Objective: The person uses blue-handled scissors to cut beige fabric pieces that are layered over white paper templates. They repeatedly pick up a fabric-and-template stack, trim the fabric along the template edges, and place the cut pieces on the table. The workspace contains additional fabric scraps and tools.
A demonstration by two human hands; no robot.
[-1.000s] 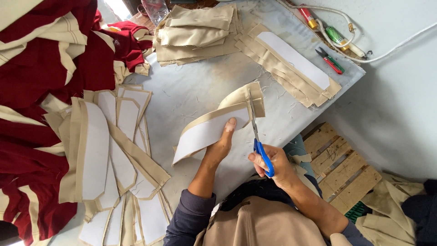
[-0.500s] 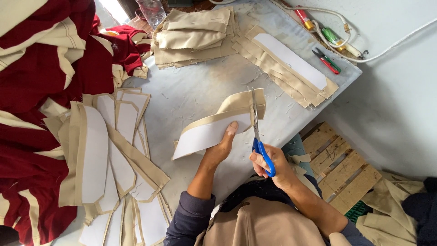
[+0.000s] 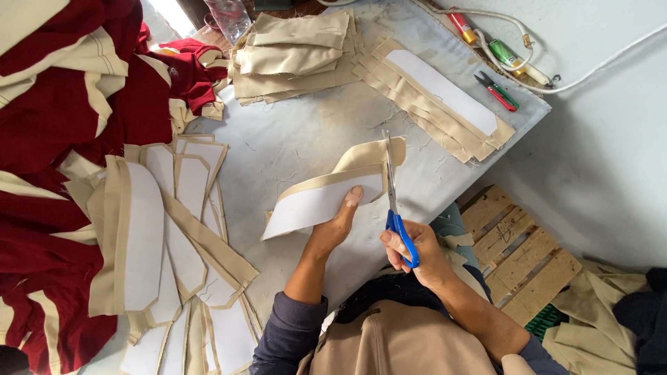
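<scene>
We hold a collar piece (image 3: 326, 198), white facing on tan cloth, up over the grey table (image 3: 306, 132) in front of us, its long axis running from low on the left to high on the right. Our left hand (image 3: 337, 226) grips it from underneath near the middle of its lower edge, thumb pressed flat on the white face, so this hand is the nearer one and carries all its weight. Our right hand (image 3: 413, 246) is closed through the blue handles of the scissors (image 3: 394, 208), just to the right of the left hand and a little nearer our body. The blades point straight away from us and cross the piece almost square to its length, close to its right end, where the tan cloth curls back; they look nearly shut on the edge, though we cannot tell how deep they bite. So the piece lies ahead and to the left of the scissors, with only a short tail beyond the blades. On the table to the left lie fanned pieces (image 3: 160, 236) of the same kind beside red cloth (image 3: 62, 104); at the far edge sit a folded tan stack (image 3: 295, 55) and a layered strip pile (image 3: 438, 97). Pliers (image 3: 495, 90) lie near the far corner.
</scene>
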